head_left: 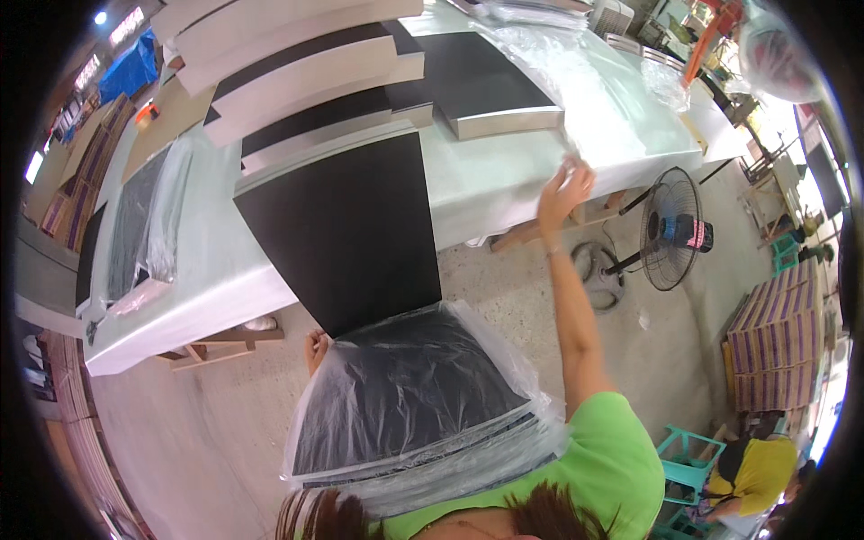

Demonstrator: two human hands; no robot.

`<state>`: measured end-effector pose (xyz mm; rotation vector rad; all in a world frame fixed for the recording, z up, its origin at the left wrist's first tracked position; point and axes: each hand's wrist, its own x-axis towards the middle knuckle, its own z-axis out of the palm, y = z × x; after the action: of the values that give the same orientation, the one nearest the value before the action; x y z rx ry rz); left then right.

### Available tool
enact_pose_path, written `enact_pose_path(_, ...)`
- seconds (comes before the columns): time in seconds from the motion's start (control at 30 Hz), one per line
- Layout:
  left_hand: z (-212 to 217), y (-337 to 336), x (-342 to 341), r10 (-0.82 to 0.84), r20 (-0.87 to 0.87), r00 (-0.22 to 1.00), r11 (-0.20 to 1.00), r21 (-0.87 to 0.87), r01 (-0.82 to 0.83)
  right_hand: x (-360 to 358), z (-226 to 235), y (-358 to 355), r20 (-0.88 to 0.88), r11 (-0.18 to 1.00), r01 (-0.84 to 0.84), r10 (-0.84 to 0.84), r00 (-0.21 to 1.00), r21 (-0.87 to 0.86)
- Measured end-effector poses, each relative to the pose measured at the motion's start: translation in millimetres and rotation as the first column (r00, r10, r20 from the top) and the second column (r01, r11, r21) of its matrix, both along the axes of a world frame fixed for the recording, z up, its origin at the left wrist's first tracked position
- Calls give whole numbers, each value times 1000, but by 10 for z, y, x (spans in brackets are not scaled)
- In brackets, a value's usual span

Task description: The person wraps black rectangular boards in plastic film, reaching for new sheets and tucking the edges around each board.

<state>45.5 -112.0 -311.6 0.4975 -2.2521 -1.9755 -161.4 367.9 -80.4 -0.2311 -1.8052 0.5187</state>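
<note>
A large black panel (346,225) slants between the table and my body. Its lower part sits inside a clear plastic bag (414,396), bunched and wrinkled against my green shirt. My left hand (316,349) is closed on the panel's left edge, by the mouth of the bag; most of its fingers are hidden. Off to the right, my right hand (565,193) is at the table's front edge, fingers curled together beside the near end of some clear plastic sheets (589,103). Whatever those fingers pinch is too blurred to make out.
Black-topped, white-edged panels (310,112) are stacked at the back of the white-covered table (216,261). Another panel (481,76) lies right of them, a bagged one (139,225) at left. A standing fan (675,229) is on the right, near stacked cartons (776,337) and a person in yellow (760,472).
</note>
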Motion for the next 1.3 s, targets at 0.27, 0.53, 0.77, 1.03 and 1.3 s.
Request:
enact_pose_path(0.27,-140,-6,9,15,-39,999,999,53,-13,-740,-6,1498,601,966,191,-50,798,-174)
enact_pose_path(0.53,409,-161,62,57,7,998,995,84,-57,-872,-92,1761,372,956,60,54,927,-289)
enact_pose_path(0.77,1099,-63,-112,155,-27,988,987,54,-153,-905,-184,1975,587,996,-34,73,806,-77)
enact_pose_path(1.03,1309,-113,108,69,-99,993,979,-184,-87,-1003,-16,1938,499,953,-99,237,834,-286)
enact_pose_path(1.3,1355,59,166,-67,22,998,960,-271,70,-901,-16,2003,437,928,-10,185,880,-373)
